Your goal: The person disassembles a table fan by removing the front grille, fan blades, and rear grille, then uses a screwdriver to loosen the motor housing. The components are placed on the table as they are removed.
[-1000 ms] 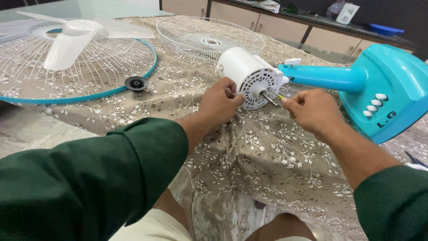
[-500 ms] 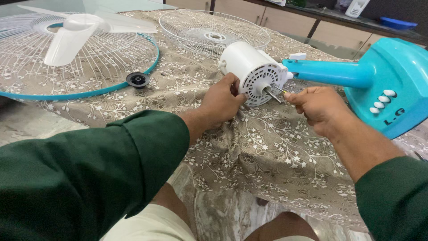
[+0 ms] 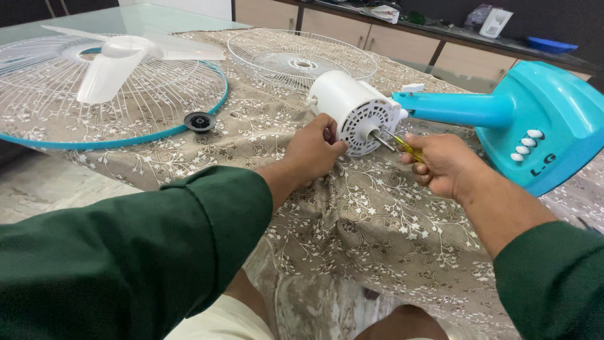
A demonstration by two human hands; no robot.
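A white fan motor housing (image 3: pixel 349 104) lies on its side on the patterned tablecloth (image 3: pixel 377 214), its metal shaft (image 3: pixel 379 139) pointing toward me. It joins a turquoise stand neck and base (image 3: pixel 541 126) with white buttons. My left hand (image 3: pixel 311 151) rests against the lower left edge of the housing's vented face. My right hand (image 3: pixel 440 164) grips a yellow-handled screwdriver (image 3: pixel 406 147), whose tip points at the housing face beside the shaft.
A white fan guard with turquoise rim (image 3: pixel 107 94) lies far left, with a translucent fan blade (image 3: pixel 119 60) on it. A second white guard (image 3: pixel 302 56) lies behind the motor. A black round nut (image 3: pixel 200 121) sits on the cloth. A counter with clutter (image 3: pixel 491 31) runs along the back.
My right hand has drawn back slightly toward me, showing more of the screwdriver's yellow handle. The left hand stays on the housing. The view has shifted a little.
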